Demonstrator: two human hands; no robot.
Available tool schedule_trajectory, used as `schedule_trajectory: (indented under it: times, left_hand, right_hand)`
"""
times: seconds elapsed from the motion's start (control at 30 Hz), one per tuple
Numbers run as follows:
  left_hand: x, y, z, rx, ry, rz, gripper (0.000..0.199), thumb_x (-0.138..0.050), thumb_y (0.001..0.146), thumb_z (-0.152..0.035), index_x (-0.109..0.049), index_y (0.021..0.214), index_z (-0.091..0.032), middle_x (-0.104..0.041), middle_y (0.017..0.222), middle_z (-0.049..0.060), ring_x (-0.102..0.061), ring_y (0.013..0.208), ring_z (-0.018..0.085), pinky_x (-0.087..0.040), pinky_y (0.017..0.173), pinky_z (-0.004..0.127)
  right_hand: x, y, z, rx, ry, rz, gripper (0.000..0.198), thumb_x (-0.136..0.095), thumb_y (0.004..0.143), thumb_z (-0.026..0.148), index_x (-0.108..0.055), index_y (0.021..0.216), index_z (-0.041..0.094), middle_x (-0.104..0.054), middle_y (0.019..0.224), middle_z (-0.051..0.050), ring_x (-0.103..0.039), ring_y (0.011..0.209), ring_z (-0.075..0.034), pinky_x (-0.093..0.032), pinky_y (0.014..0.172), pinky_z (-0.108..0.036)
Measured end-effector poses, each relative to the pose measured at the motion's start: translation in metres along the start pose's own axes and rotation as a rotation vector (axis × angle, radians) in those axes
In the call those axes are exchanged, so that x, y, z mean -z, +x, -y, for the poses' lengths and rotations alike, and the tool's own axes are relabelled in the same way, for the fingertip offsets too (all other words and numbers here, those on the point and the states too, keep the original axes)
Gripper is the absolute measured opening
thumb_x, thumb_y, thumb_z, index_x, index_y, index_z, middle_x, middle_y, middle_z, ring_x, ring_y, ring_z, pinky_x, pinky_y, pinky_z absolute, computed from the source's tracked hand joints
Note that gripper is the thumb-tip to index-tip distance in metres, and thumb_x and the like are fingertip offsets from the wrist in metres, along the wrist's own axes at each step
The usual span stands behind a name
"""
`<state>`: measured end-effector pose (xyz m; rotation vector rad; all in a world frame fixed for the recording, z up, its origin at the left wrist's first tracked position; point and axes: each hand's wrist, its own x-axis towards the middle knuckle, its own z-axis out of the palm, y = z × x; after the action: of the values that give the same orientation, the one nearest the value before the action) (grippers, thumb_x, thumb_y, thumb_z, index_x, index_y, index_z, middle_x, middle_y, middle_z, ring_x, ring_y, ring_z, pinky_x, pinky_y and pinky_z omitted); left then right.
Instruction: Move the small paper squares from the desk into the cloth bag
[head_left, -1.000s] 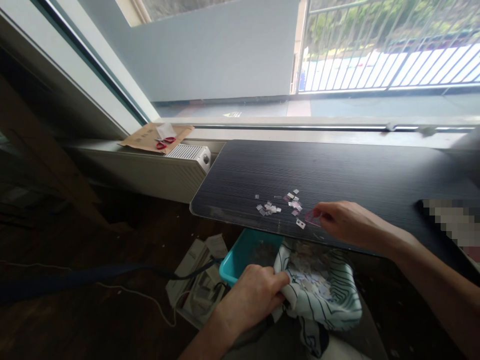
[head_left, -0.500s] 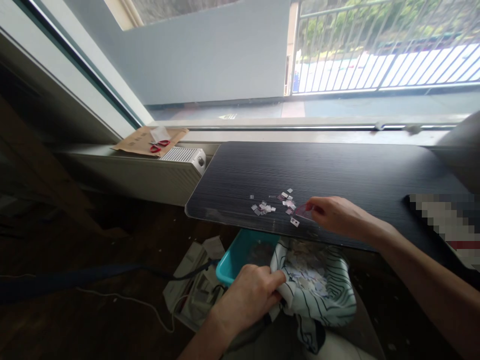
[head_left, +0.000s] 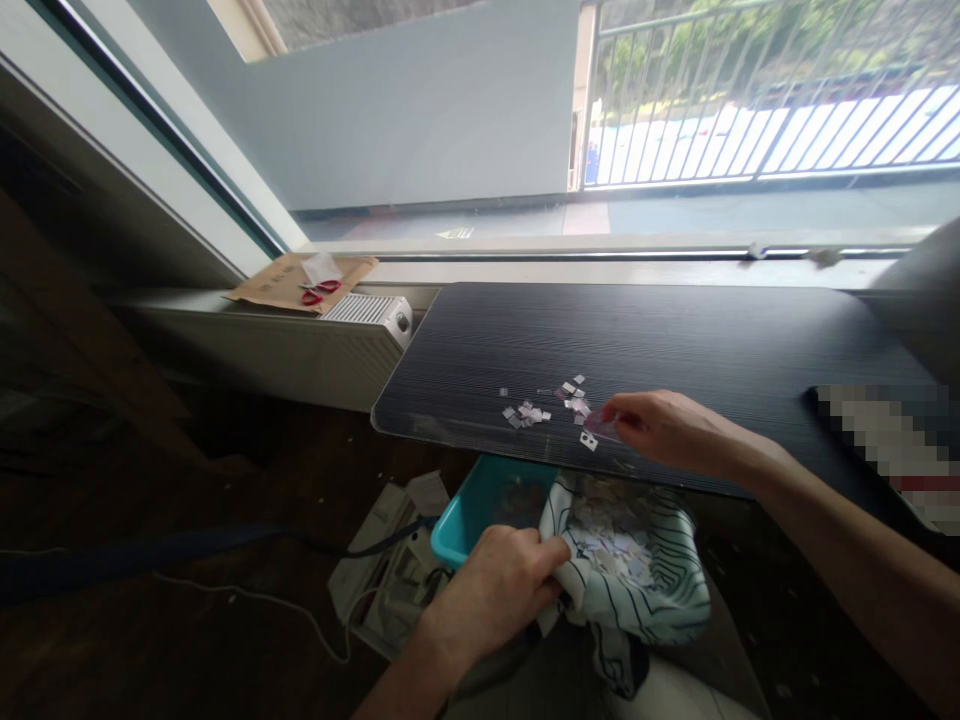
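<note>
Over the dark table (head_left: 675, 335), my right hand (head_left: 656, 425) pinches a thin, see-through pinkish plastic piece (head_left: 599, 425). Its far end is at a scatter of small white and clear bits (head_left: 576, 402), with another small cluster (head_left: 527, 414) to the left. A white bit with dark dots (head_left: 589, 441) lies just below the plastic piece. Lower down, my left hand (head_left: 504, 580) is closed on the edge of a white cloth with dark lines (head_left: 634, 612). The cloth forms a hollow below the table edge, holding many paper scraps (head_left: 611, 548). Some fingers of both hands are hidden.
A teal basin (head_left: 459, 525) stands partly under the table, left of the cloth. Red-handled scissors (head_left: 321, 291) lie on a brown envelope (head_left: 281, 283) by the radiator (head_left: 371, 315). A dark pixelated object (head_left: 885, 450) is at the right, and a white cable (head_left: 262, 593) crosses the floor.
My right hand has shifted slightly left with the plastic piece, bringing it closer to the scattered bits. My left hand keeps its grip on the cloth.
</note>
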<state>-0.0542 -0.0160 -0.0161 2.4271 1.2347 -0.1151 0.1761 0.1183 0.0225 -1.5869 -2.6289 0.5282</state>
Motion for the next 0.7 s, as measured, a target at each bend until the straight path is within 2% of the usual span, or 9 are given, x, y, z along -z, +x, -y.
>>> schedule_trajectory:
  times: [0.2, 0.33, 0.53, 0.6, 0.7]
  left_hand:
    - [0.0, 0.001, 0.0, -0.004, 0.012, -0.012, 0.008, -0.061, 0.087, -0.023, -0.06, 0.095, -0.02, -0.065, 0.08, 0.001, -0.063, 0.072, 0.021, -0.043, 0.061, 0.026]
    - [0.0, 0.0, 0.0, -0.002, 0.003, -0.016, 0.007, -0.06, 0.087, -0.022, -0.06, 0.094, -0.021, -0.064, 0.079, 0.0, -0.063, 0.071, 0.02, -0.041, 0.06, 0.025]
    - [0.001, -0.002, 0.001, 0.014, -0.008, -0.038, 0.005, -0.061, 0.087, -0.023, -0.06, 0.091, -0.021, -0.063, 0.076, -0.001, -0.062, 0.069, 0.019, -0.04, 0.059, 0.025]
    - [0.003, -0.002, 0.001, 0.016, -0.011, -0.033, 0.005, -0.061, 0.087, -0.023, -0.06, 0.091, -0.021, -0.063, 0.076, -0.001, -0.062, 0.069, 0.019, -0.04, 0.058, 0.025]
    - [0.004, -0.001, 0.001, 0.008, -0.011, -0.022, 0.007, -0.061, 0.088, -0.024, -0.06, 0.093, -0.021, -0.064, 0.078, -0.001, -0.062, 0.07, 0.019, -0.04, 0.059, 0.025]
  right_hand:
    - [-0.002, -0.006, 0.0, -0.018, -0.011, -0.023, 0.033, -0.038, 0.086, 0.024, -0.068, 0.099, 0.024, -0.072, 0.086, -0.005, -0.063, 0.075, -0.019, -0.037, 0.062, -0.027]
    - [-0.003, -0.016, 0.005, 0.044, 0.022, 0.038, 0.03, -0.04, 0.084, 0.023, -0.068, 0.095, 0.025, -0.071, 0.082, -0.002, -0.062, 0.072, -0.018, -0.036, 0.062, -0.026]
    - [0.001, -0.048, 0.0, 0.097, 0.011, 0.185, 0.024, -0.042, 0.086, 0.026, -0.063, 0.075, 0.024, -0.066, 0.069, 0.0, -0.057, 0.061, -0.015, -0.031, 0.056, -0.026]
    - [0.003, -0.053, -0.001, 0.091, 0.023, 0.179, 0.025, -0.041, 0.087, 0.027, -0.063, 0.074, 0.024, -0.066, 0.068, 0.001, -0.056, 0.06, -0.014, -0.031, 0.055, -0.026]
    - [0.006, -0.045, 0.0, 0.063, 0.041, 0.094, 0.026, -0.04, 0.086, 0.025, -0.067, 0.086, 0.026, -0.068, 0.074, 0.001, -0.057, 0.062, -0.014, -0.033, 0.057, -0.025]
